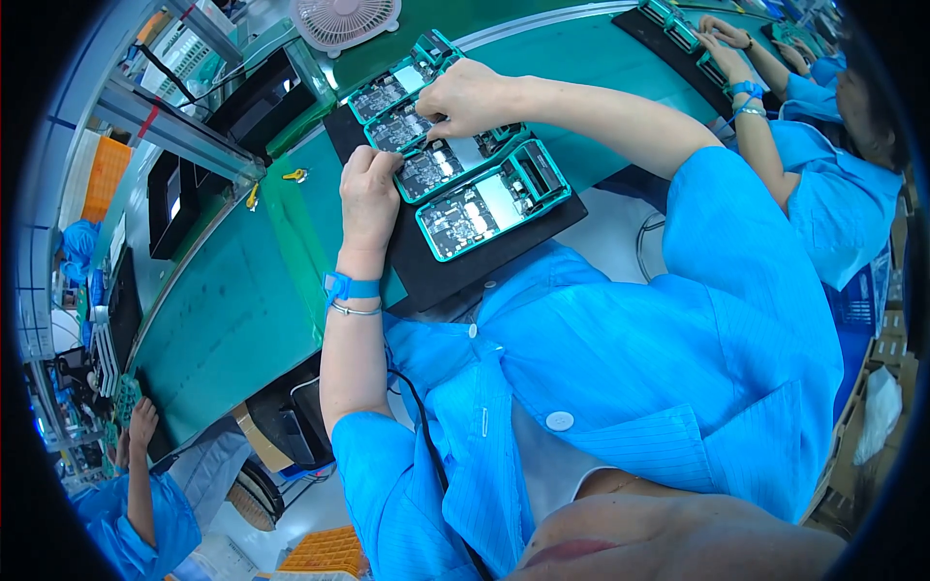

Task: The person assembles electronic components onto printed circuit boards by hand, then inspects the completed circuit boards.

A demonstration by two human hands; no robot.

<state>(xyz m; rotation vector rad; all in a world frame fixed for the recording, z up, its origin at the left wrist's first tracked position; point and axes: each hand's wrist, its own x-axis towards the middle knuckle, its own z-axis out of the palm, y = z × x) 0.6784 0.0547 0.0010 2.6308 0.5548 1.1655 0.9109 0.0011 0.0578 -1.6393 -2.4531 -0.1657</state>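
Several teal-framed electronic devices (pixel 494 200) lie in a slanting row on a black mat (pixel 436 279), their circuit boards exposed. My left hand (pixel 371 189) is closed, its fingertips by the left end of the third device (pixel 429 171), counted from the far end. Reaching in from the right, my right hand (pixel 472 100) has its fingers pinched together over the second device (pixel 397 127) and its neighbour. Whatever either pinch holds is too small or hidden to make out. A blue wrist strap (pixel 351 288) circles my left wrist. The nearest device has neither hand on it.
A green-topped bench (pixel 232 339) curves around me. Yellow small items (pixel 295 175) lie left of the mat, near black trays (pixel 174 205) and a metal frame. A pink fan (pixel 346 19) stands at the back. Co-workers in blue work at the far right and lower left.
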